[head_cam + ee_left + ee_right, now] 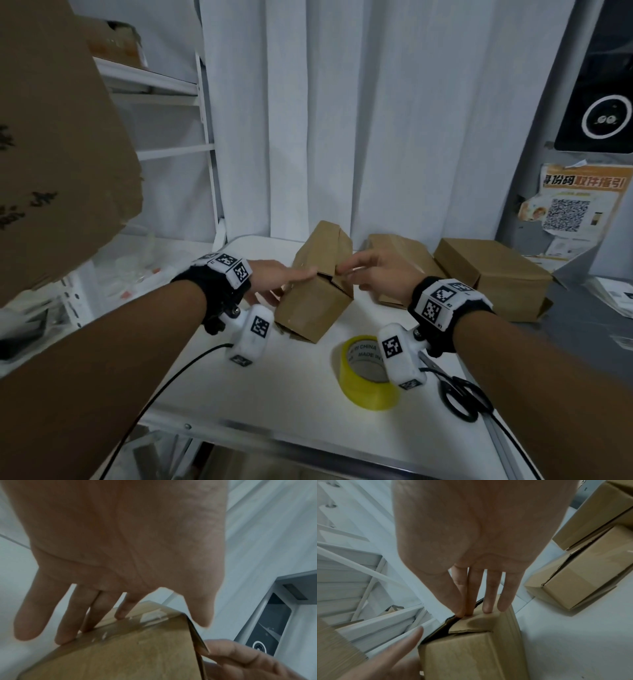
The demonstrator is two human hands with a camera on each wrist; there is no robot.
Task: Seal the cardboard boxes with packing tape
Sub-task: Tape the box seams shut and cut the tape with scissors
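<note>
A small brown cardboard box (315, 298) lies tilted on the white table (274, 394), its end flaps partly open toward me. My left hand (291, 275) touches its left side, and the straight fingers (68, 635) rest along a taped edge of the box (128, 653). My right hand (356, 270) reaches from the right, with straight fingertips (486, 608) pressing on a loose flap of the box (471, 653). A dark gap shows beside the flap. A yellow tape roll (366, 373) lies flat near the front, under my right wrist.
Black-handled scissors (459, 394) lie right of the tape roll. Two more brown boxes (400, 270) (493, 274) stand at the back right. A large cardboard sheet (51, 154) and white shelving (154, 85) are on the left. White curtains hang behind.
</note>
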